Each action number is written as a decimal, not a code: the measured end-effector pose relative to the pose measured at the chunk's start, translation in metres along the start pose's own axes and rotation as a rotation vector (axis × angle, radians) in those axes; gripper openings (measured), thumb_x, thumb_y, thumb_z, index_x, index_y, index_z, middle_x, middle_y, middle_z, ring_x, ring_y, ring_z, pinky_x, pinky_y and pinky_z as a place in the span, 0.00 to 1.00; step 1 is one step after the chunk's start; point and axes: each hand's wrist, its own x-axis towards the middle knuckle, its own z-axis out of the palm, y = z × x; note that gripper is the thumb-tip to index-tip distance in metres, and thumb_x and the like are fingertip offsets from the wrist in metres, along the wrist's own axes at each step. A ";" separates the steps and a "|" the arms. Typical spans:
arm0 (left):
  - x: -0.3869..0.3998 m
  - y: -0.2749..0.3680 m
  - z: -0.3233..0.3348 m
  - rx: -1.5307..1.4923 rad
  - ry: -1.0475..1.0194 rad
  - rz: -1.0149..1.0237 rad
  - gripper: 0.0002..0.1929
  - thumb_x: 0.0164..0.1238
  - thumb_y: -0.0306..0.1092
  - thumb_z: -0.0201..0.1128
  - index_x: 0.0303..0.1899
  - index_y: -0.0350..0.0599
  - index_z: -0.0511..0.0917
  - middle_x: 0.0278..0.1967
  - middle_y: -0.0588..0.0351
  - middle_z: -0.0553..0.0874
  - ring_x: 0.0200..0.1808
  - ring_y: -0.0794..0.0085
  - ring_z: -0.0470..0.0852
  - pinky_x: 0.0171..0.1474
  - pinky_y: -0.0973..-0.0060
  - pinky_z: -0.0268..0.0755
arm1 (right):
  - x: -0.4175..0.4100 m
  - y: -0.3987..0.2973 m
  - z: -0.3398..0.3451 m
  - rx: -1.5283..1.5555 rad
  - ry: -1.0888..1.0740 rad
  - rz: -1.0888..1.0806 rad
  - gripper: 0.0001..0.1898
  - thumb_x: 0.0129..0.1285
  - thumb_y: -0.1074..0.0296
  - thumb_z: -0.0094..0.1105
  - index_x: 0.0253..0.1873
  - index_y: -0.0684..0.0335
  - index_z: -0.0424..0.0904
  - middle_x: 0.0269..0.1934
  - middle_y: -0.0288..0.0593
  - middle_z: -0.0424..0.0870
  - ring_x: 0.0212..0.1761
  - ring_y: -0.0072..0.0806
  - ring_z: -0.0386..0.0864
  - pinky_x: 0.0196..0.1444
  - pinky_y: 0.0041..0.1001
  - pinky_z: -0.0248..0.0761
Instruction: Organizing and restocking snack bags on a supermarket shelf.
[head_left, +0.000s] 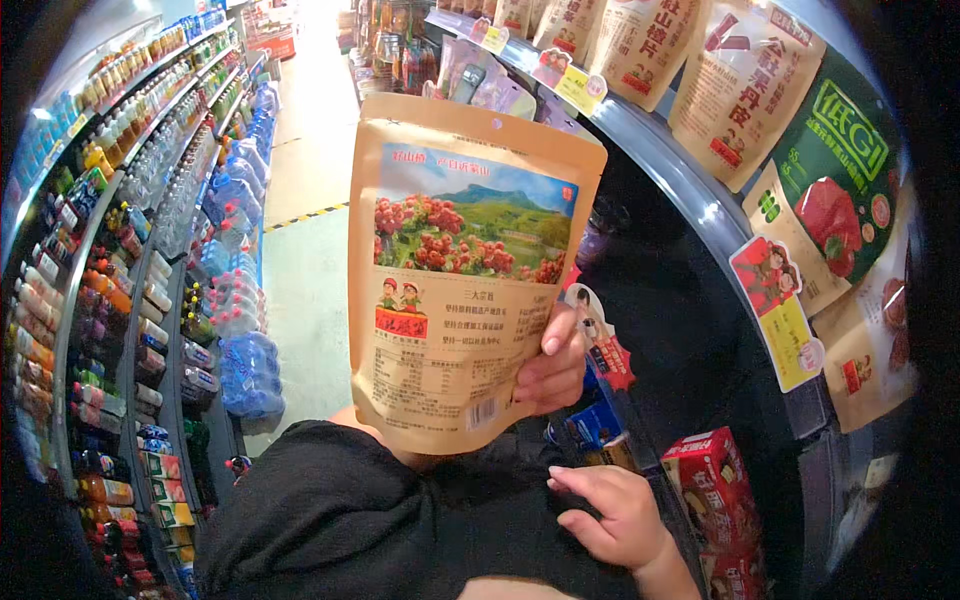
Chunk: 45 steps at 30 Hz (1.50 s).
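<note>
My left hand (553, 369) grips a tan stand-up snack pouch (465, 277) by its right edge, with the fingertips curled onto the printed face. The rest of that hand is hidden behind the pouch. Upright before me, the pouch faces the camera with a picture of red hawthorn berries and hills, cartoon figures, printed text and a barcode. Lower right, my right hand (615, 514) hovers apart from the pouch, holding nothing, its thumb and forefinger spread.
On the right, a curved shelf edge (697, 202) carries price tags (776, 311), tan pouches (742, 97) and a green pouch (844, 172). Red boxes (709, 480) sit lower down. Drink shelves (112, 202) line the left, beside blue-wrapped bottle packs (251, 375) on the aisle floor (311, 270).
</note>
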 end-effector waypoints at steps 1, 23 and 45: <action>-0.003 0.000 -0.005 0.120 0.079 0.017 0.17 0.75 0.46 0.55 0.45 0.39 0.78 0.36 0.54 0.85 0.36 0.66 0.84 0.43 0.71 0.76 | 0.001 0.000 0.001 0.006 -0.002 -0.021 0.25 0.64 0.55 0.63 0.57 0.70 0.78 0.43 0.50 0.87 0.44 0.41 0.86 0.48 0.32 0.77; -0.029 0.016 0.012 0.739 0.259 -0.225 0.18 0.75 0.39 0.57 0.55 0.34 0.78 0.47 0.57 0.85 0.48 0.77 0.80 0.54 0.74 0.72 | -0.016 0.045 0.009 0.761 0.976 0.179 0.17 0.74 0.69 0.48 0.61 0.74 0.71 0.57 0.48 0.80 0.58 0.35 0.78 0.65 0.34 0.67; 0.016 0.044 0.039 0.436 0.353 -0.110 0.19 0.77 0.37 0.53 0.52 0.25 0.77 0.49 0.42 0.85 0.50 0.59 0.85 0.57 0.64 0.75 | 0.019 -0.006 -0.050 -0.255 0.778 0.036 0.23 0.54 0.84 0.65 0.57 0.66 0.79 0.44 0.49 0.83 0.46 0.34 0.82 0.51 0.28 0.74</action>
